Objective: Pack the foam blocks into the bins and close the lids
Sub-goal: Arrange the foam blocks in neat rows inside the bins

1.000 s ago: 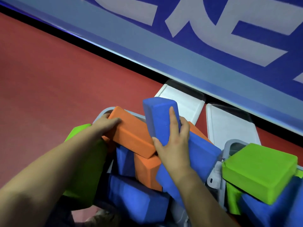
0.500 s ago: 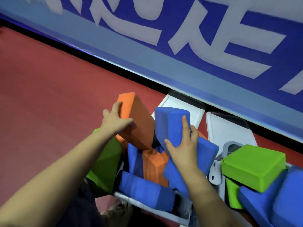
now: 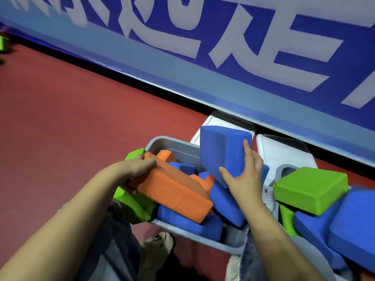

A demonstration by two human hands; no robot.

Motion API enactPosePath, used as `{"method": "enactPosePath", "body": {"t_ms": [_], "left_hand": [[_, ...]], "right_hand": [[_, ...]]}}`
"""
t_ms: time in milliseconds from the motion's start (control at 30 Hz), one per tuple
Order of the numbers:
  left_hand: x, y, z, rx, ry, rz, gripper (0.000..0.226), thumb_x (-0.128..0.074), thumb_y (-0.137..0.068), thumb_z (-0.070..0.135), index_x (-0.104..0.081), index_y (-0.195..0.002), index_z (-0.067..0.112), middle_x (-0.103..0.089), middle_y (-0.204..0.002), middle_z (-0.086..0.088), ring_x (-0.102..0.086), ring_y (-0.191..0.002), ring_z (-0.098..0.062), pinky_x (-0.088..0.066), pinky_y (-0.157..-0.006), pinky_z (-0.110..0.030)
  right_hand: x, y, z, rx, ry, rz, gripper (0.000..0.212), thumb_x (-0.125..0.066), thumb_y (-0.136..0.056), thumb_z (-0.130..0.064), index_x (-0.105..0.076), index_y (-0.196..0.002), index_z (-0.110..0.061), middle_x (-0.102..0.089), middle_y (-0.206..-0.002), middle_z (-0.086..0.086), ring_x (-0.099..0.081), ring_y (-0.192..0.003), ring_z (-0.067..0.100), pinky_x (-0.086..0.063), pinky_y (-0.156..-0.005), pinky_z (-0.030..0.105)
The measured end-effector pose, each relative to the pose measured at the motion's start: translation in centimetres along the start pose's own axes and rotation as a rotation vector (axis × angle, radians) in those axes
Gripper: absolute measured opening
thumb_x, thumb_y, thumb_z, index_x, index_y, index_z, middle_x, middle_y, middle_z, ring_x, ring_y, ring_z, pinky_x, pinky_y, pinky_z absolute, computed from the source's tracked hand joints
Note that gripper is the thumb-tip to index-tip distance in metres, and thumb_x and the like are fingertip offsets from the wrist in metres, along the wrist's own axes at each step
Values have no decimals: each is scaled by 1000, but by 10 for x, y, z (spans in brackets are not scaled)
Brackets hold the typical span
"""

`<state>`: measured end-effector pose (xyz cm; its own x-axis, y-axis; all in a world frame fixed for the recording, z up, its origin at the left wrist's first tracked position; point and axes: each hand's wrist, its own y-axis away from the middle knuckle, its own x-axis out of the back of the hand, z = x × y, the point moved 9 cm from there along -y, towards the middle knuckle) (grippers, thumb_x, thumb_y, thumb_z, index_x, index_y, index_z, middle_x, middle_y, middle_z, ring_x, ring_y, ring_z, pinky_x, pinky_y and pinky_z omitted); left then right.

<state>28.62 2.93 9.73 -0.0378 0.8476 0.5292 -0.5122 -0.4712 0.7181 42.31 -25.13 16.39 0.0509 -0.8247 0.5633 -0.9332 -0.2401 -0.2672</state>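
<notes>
Behind, blue banner [image 3: 253, 57] with large white, unreadable characters

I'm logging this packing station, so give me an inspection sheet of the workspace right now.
Surface: red floor.
Job's things: grey plastic bin heaped above its rim with foam blocks; second bin's green foam block on top; white lids open behind.
Clutter: stray green block, far left.
Grippers: left hand grips orange foam block; right hand holds blue foam block.
Cables: nothing seen.
Surroundings: blue banner with white lettering.
</notes>
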Motion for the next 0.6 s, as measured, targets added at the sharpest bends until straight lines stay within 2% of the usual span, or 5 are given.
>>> {"method": "enactPosePath", "body": {"t_ms": [200,333,400,467,600], "left_hand": [[-3,4,-23,43,-17,-26,56,-36,-94,48,-17,-144,34,-31,-121,-12,-55,-66,-32,-46,-48,-29],[-1,6,-30,99,-65,-66,60,-37,-95,49,-14,-149,35,-20,-148,-14,-47,-114,-45,-57,-65,-49],[1,7,-26,70,-260,-77,55,-33,-98,46,-20,-149,29,-23,-151,-14,-49,-118,-44,-57,-74,-51],[-1,7,-18,2,-598,-63,51,-29,-100,42,-24,-149,29,-33,-149,-10,-50,-121,-34,-52,-83,-37],[-11,-4,-5,-145,-909,-62,47,-32,-99,40,-39,-144,32,-29,-153,-9,-16,-145,-24,-27,-112,-36]], "right_hand": [[-1,3,-1,-17,4,-28,93,-79,-73,-14,-22,-144,-34,-29,-142,9,-29,-121,3,-11,-78,-15],[-15,9,0,-26,-18,-123,92,-78,-74,-14,-24,-147,-28,-26,-146,8,-26,-121,-2,-11,-80,-15],[-23,11,1,-46,-37,-180,92,-78,-74,-15,-23,-147,-30,-24,-147,6,-26,-113,-10,-13,-79,-15],[-29,14,1,-69,-43,-230,92,-78,-75,-18,-22,-147,-31,-23,-145,2,-26,-104,-13,-17,-76,-14],[-31,14,0,-95,-41,-248,92,-76,-77,-20,-20,-148,-33,-23,-144,1,-26,-100,-11,-17,-72,-15]]}}
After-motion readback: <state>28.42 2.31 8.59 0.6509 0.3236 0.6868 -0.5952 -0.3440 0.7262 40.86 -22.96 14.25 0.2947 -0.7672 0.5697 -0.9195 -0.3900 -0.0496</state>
